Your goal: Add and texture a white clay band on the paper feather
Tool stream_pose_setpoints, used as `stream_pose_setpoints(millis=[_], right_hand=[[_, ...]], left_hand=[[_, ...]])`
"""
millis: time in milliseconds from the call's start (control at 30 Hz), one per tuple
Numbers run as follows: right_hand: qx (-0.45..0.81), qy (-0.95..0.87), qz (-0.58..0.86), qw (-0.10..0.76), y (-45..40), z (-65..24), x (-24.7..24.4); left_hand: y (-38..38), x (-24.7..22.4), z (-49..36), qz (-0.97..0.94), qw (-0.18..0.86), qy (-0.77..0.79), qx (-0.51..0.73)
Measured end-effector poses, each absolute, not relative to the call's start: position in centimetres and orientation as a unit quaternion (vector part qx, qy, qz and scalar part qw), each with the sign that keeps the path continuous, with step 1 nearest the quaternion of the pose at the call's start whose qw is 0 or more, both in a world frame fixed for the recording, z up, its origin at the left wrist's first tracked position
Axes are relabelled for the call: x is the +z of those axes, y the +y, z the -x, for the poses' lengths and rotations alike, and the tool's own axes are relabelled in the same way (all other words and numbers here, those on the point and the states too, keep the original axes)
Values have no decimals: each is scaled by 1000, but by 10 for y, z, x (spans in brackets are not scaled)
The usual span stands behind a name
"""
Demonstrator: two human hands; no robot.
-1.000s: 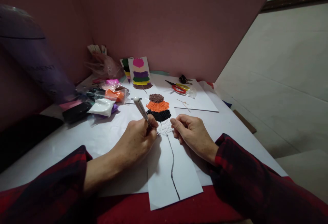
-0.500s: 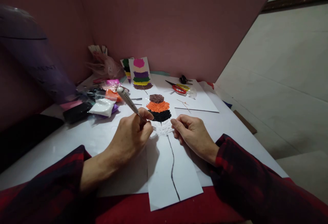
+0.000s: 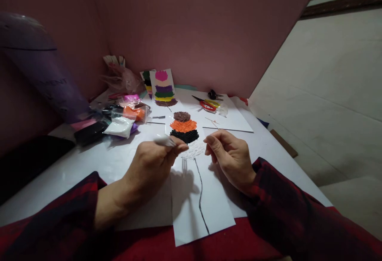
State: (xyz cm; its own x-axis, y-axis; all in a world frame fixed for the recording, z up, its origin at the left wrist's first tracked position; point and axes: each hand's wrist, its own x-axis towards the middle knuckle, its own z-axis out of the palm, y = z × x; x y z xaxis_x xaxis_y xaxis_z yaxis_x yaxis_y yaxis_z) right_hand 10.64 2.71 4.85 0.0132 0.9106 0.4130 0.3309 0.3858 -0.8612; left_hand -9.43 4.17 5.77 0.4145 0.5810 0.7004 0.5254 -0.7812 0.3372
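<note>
The card (image 3: 216,207) lies at the middle of the white-covered tabletop's (image 3: 259,141) near edge, its lower end projecting past the covering; this likely keeps the white textured band (image 3: 193,149) between both hands. The left hand (image 3: 151,163) grasps a white-handled tool (image 3: 164,140) pen-fashion, presumably for fine control. The right hand (image 3: 231,153) brings thumb to forefinger; whether it holds anything cannot be told. Near the far left corner, a purple container (image 3: 41,70) reads "MENT"; any preceding letters are unclear.
</note>
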Motion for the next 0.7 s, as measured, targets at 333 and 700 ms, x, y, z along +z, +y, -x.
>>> stream_pose_setpoints(millis=[333,700], right_hand=[[161,-813,293,476,9,-105,60],[341,-679,360,542,8,-103,59]], left_hand=[[22,64,87,-898,-178,252,313],[26,61,92,-900,-141,274,307]])
